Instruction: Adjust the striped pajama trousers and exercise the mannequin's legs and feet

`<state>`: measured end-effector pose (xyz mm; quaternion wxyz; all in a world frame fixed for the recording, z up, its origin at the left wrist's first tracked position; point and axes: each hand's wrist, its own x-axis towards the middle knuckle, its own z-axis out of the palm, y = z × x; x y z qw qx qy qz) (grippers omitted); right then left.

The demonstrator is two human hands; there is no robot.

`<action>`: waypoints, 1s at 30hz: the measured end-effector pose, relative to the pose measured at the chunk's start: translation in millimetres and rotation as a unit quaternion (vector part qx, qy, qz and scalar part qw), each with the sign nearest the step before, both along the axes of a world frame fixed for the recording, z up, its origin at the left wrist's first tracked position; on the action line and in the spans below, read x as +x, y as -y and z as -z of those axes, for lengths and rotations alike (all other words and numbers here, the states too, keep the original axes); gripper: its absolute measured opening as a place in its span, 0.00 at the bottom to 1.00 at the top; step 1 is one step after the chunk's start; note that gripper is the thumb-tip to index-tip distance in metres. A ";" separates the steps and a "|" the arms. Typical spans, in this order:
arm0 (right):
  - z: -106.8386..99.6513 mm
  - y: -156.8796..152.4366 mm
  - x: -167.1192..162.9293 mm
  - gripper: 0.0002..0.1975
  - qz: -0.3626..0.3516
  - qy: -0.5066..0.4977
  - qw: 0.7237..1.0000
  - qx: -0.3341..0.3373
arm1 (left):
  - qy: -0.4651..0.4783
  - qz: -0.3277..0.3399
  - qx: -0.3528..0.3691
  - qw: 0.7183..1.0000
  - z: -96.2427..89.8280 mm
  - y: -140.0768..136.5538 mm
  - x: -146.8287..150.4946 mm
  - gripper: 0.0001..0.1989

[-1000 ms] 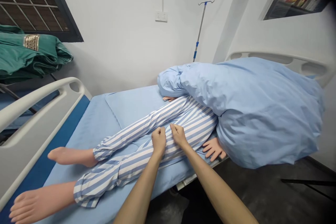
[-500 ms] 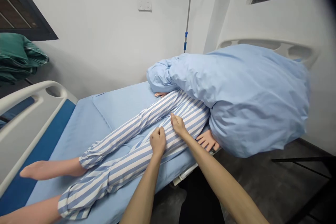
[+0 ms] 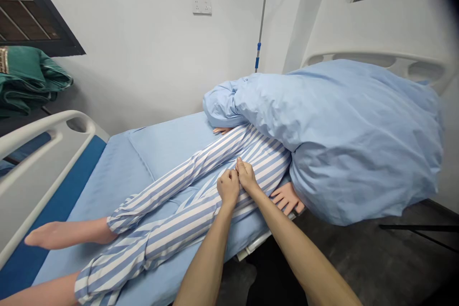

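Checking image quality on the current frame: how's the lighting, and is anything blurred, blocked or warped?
Head view: soft light on the white wall, no harsh glare; head view: the floor beside the bed is dim; head view: left hand and right hand read clearly; head view: a dark, out-of-focus patch blocks the upper right corner, and the edges look stretched.

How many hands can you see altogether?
4. The person's left hand and right hand are fists side by side over the striped trousers. The near manikin hand and far manikin hand poke out from the blue cover, the far one partly hidden.
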<state>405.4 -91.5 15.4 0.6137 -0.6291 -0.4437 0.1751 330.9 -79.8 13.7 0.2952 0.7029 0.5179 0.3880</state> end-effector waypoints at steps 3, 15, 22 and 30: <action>-7.1 -1.4 7.2 0.25 -0.017 0.036 0.999 -0.009 | -0.001 0.003 0.001 1.000 3.7 -0.9 -3.1 0.16; 3.0 0.0 41.3 0.24 0.056 0.165 0.984 -0.024 | 0.047 0.022 -0.034 0.998 -1.2 1.4 -4.2 0.16; 3.0 0.6 41.6 0.24 0.053 0.183 0.980 -0.049 | 0.100 -0.009 -0.072 0.992 -22.2 -34.1 -106.3 0.15; 2.3 -1.2 40.6 0.25 0.076 0.154 0.983 -0.065 | 0.081 -0.115 -0.138 0.980 -25.0 -41.8 -315.3 0.18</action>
